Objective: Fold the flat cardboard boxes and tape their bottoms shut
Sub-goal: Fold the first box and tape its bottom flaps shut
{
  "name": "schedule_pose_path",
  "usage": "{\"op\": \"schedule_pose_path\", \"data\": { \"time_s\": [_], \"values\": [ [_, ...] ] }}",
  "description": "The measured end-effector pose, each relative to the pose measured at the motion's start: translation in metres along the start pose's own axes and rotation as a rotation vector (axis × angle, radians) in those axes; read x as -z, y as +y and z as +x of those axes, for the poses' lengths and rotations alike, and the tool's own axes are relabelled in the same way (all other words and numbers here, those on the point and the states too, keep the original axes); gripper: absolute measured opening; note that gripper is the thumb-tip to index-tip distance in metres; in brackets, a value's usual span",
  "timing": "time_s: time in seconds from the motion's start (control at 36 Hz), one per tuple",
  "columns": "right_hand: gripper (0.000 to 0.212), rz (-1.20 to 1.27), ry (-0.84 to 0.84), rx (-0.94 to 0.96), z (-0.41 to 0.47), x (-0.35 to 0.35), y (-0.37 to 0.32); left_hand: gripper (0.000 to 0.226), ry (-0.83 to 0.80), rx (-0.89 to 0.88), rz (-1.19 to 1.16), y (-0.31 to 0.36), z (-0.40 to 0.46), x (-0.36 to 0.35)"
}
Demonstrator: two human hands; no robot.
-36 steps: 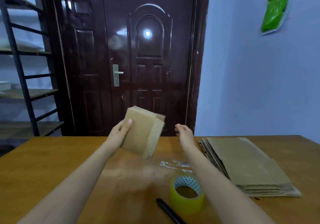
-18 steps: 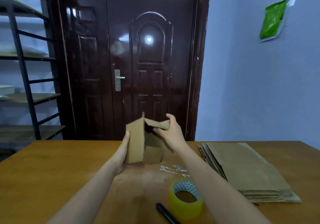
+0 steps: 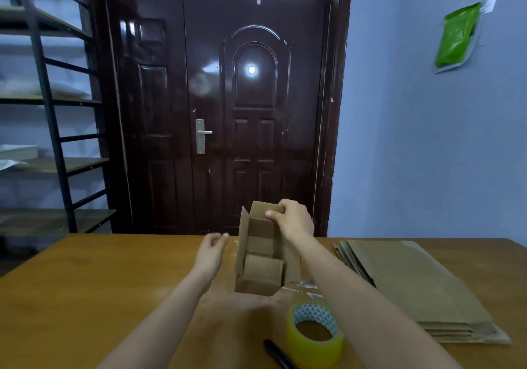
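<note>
no legible text, labels or numbers

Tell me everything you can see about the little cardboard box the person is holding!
The cardboard box is small, plain brown and opened into a tube, its open end facing the camera with flaps folded inside. It stands tall on the wooden table, tilted slightly. The right hand grips its top flap; the left hand is beside it, not touching. No tape shows on it.
</note>
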State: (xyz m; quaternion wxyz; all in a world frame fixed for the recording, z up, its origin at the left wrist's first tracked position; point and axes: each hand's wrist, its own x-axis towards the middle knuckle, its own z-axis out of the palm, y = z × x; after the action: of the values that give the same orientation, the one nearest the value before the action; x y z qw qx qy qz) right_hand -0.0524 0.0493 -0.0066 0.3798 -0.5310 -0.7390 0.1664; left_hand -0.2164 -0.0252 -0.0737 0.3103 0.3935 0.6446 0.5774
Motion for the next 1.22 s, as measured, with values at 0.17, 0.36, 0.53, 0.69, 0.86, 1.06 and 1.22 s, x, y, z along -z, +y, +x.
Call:
{"op": "schedule_pose_path", "data": {
  "time_s": [0.17, 0.36, 0.53, 0.69, 0.86, 1.06, 1.22],
  "values": [
    [0.035, -0.025, 0.025, -0.123, 0.01, 0.001, 0.003, 0.034, 0.179, -0.197, -0.12, 0.031, -0.008, -0.009],
    [0.044, 0.057, 0.034, -0.189, 0.011, -0.006, -0.001, 0.062, 0.279, -0.158, 0.04, 0.029, 0.003, -0.019],
    [0.042, 0.147, 0.006, -0.206, 0.015, -0.014, -0.007, 0.085, 0.231, -0.072, 0.1, 0.032, 0.021, -0.015],
    [0.031, 0.214, -0.029, -0.316, 0.032, -0.015, -0.003, 0.049, 0.152, 0.06, -0.16, 0.037, 0.042, 0.01],
    [0.016, 0.488, -0.125, -0.508, 0.046, -0.03, -0.003, 0.007, 0.139, 0.138, -0.439, 0.029, 0.059, 0.034],
    [0.018, 0.74, -0.246, -0.57, 0.049, -0.061, 0.002, 0.027, 0.205, 0.214, -0.532, 0.01, 0.083, 0.043],
    [0.018, 0.801, -0.33, -0.537, 0.052, -0.082, 0.002, 0.04, 0.155, 0.19, -0.517, 0.003, 0.096, 0.041]
  ]
}}
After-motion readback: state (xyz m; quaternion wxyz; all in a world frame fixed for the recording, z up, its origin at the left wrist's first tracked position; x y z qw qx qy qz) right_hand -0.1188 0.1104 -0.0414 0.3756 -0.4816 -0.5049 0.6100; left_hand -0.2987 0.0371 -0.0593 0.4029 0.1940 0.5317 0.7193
